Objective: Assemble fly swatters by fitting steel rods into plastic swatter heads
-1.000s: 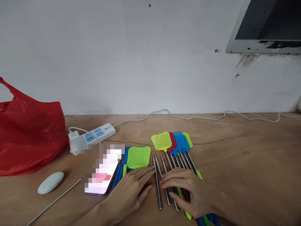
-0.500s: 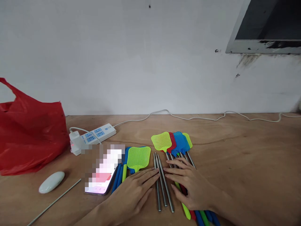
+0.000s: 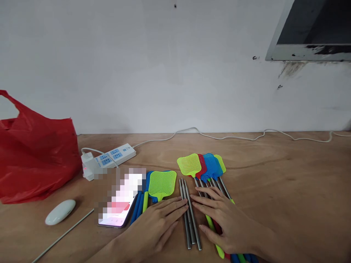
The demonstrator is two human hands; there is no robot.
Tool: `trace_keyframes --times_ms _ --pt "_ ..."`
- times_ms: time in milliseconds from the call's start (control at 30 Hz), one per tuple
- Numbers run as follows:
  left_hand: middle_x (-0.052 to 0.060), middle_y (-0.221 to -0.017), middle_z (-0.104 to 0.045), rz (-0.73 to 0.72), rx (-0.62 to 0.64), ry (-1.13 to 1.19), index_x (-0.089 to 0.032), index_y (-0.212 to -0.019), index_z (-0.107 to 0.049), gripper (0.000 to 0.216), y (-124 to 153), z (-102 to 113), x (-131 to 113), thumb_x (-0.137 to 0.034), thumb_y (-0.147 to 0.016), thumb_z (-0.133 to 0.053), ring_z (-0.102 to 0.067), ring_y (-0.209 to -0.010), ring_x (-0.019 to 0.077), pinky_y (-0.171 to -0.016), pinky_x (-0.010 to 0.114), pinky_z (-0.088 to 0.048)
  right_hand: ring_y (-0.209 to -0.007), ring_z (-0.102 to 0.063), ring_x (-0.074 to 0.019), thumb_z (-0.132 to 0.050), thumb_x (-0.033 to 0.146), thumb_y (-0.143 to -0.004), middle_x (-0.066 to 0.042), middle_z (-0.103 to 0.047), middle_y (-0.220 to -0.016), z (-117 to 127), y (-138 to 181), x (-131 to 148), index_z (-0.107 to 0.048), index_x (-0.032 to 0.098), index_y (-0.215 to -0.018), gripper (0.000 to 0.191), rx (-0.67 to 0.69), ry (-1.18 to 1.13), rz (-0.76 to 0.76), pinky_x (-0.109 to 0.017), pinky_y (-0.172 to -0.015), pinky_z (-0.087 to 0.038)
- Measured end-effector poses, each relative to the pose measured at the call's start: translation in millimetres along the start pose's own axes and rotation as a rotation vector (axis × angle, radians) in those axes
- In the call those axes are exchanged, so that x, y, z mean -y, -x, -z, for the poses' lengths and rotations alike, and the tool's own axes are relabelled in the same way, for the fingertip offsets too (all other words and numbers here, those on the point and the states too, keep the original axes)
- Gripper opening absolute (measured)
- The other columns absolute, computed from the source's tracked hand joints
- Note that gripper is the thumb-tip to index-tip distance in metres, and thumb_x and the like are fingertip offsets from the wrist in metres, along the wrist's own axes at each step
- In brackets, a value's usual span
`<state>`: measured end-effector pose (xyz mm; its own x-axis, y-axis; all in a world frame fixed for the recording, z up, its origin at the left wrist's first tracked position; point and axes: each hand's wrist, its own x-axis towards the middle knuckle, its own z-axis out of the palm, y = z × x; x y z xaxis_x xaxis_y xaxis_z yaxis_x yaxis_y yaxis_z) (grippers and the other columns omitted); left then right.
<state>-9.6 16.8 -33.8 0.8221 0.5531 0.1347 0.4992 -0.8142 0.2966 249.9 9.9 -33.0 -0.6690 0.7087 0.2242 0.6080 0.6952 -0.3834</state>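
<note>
Three bare metal rods (image 3: 189, 215) lie side by side on the wooden table (image 3: 287, 190), squeezed between my two hands. My left hand (image 3: 160, 223) lies flat with fingers stretched, its fingertips against the rods' left side. My right hand (image 3: 222, 219) lies flat too, fingers pressing the rods from the right and covering the handles of several assembled fly swatters (image 3: 204, 166) with yellow, red and blue heads. A second small pile of swatter heads and handles (image 3: 160, 184), a yellow-green one on top, sits just beyond my left hand.
A phone (image 3: 119, 202) with a lit screen lies left of my left hand. Further left are a white mouse (image 3: 60, 212), a thin rod (image 3: 63, 235), a white power strip (image 3: 108, 159) with its cable (image 3: 219, 137) and a red plastic bag (image 3: 33, 157). A white wall stands behind.
The three rods, spread apart a second ago, have been pushed together into a tight bundle. My right hand slid left against them and my left hand closed in from the other side.
</note>
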Motion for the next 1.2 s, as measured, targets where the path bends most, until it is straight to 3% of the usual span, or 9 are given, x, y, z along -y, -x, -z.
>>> trace_keyframes --times_ms 400,500,633,833,967,1200 --pt "0.004 -0.152 -0.048 0.011 0.014 0.066 -0.029 -0.151 -0.036 0.058 2 3 1 -0.011 -0.097 -0.049 -0.046 -0.138 0.0195 -0.114 0.037 -0.041 -0.135 -0.042 -0.0316 -0.060 0.027 -0.088 -0.010 -0.059 -0.141 -2 0 -3 -0.061 0.016 -0.130 0.044 -0.015 0.038 0.036 -0.053 -0.113 -0.035" --pt "0.003 -0.151 -0.049 0.009 0.004 0.092 -0.030 -0.150 -0.038 0.057 1 6 -1 -0.009 -0.097 -0.048 -0.048 -0.137 0.0198 -0.113 0.037 -0.043 -0.123 -0.051 -0.0293 -0.057 0.019 -0.089 -0.011 -0.065 -0.127 -2 -3 -6 -0.064 0.019 -0.119 0.031 -0.128 0.047 0.031 -0.050 -0.103 -0.045" --pt "0.004 -0.148 -0.052 0.026 -0.041 0.095 -0.030 -0.147 -0.043 0.054 0 9 -1 -0.012 -0.097 -0.050 -0.052 -0.133 0.0216 -0.111 0.039 -0.045 -0.091 -0.059 -0.0238 -0.053 0.013 -0.089 -0.007 -0.064 -0.094 -6 -5 -13 -0.060 0.020 -0.098 0.014 -0.304 0.044 -0.091 -0.040 -0.079 -0.051" --pt "0.005 -0.136 -0.061 0.044 -0.131 0.064 -0.026 -0.138 -0.052 0.041 -2 8 2 -0.013 -0.099 -0.045 -0.058 -0.125 0.0208 -0.107 0.037 -0.049 -0.080 -0.058 -0.0219 -0.059 0.018 -0.085 -0.002 -0.059 -0.083 -12 -4 -16 -0.056 0.023 -0.098 0.014 -0.255 0.034 -0.199 -0.033 -0.069 -0.046" --pt "0.005 -0.126 -0.066 0.033 -0.134 0.001 -0.024 -0.125 -0.059 0.032 -2 11 6 -0.013 -0.099 -0.044 -0.062 -0.117 0.0219 -0.102 0.038 -0.052 -0.073 -0.059 -0.0207 -0.062 0.020 -0.080 -0.001 -0.059 -0.077 -10 -3 -7 -0.050 0.023 -0.081 0.012 -0.244 0.075 -0.287 -0.030 -0.063 -0.040" --pt "0.005 -0.122 -0.066 0.059 -0.144 -0.061 -0.023 -0.122 -0.059 0.030 -6 14 13 -0.014 -0.100 -0.041 -0.062 -0.112 0.0230 -0.099 0.039 -0.052 -0.065 -0.062 -0.0205 -0.061 0.022 -0.077 -0.001 -0.064 -0.071 -15 -5 1 -0.051 0.022 -0.074 0.010 -0.211 0.099 -0.376 -0.030 -0.059 -0.035"
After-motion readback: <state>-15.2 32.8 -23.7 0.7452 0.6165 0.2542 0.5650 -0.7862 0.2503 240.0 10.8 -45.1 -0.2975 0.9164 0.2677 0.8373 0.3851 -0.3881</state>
